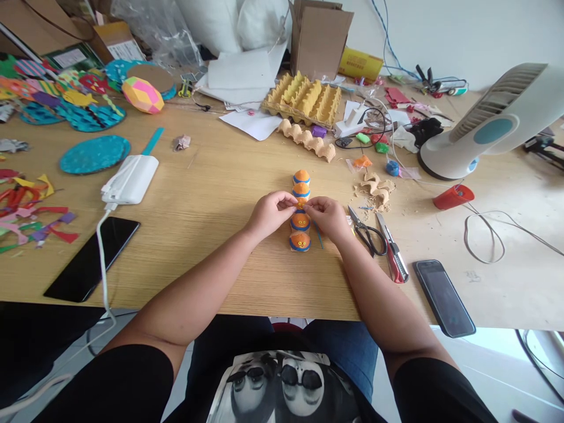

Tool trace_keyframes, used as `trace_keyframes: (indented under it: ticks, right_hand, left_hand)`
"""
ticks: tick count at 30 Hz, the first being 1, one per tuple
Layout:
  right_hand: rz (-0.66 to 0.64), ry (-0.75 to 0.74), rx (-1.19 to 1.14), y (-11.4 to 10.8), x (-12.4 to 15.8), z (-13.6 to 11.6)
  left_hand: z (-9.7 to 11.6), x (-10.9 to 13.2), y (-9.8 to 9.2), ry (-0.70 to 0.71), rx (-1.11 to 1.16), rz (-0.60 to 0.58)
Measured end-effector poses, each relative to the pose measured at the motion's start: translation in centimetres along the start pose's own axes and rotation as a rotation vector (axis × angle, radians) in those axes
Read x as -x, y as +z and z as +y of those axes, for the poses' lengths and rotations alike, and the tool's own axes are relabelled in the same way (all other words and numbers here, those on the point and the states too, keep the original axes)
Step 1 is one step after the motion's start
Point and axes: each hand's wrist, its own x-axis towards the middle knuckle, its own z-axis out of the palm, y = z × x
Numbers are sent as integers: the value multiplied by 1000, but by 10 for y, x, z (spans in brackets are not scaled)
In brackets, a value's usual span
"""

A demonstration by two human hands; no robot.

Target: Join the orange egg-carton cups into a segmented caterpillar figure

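Note:
A caterpillar made of orange egg-carton cups with blue bands [301,212] lies on the wooden table [211,194], running away from me. My left hand [271,212] and my right hand [328,216] meet over its middle cups, fingers pinched together at the same spot. What the fingertips pinch is too small to make out. A thin blue strip [319,237] shows beside my right hand, near the front cups.
Scissors [365,231] and a red utility knife [393,249] lie right of my hand, then a phone [443,297]. Another phone [92,257] and a white power bank [131,180] sit left. A fan [489,126], egg trays [304,100], paper scraps [26,211] and carton shavings [376,187] surround.

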Motion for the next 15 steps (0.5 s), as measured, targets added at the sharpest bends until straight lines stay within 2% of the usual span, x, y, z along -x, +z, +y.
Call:
trace_keyframes:
  ticks: [15]
  right_hand:
    - [3, -16, -5, 7, 1, 0]
  left_hand:
    - [-4, 0, 5, -27, 94, -12]
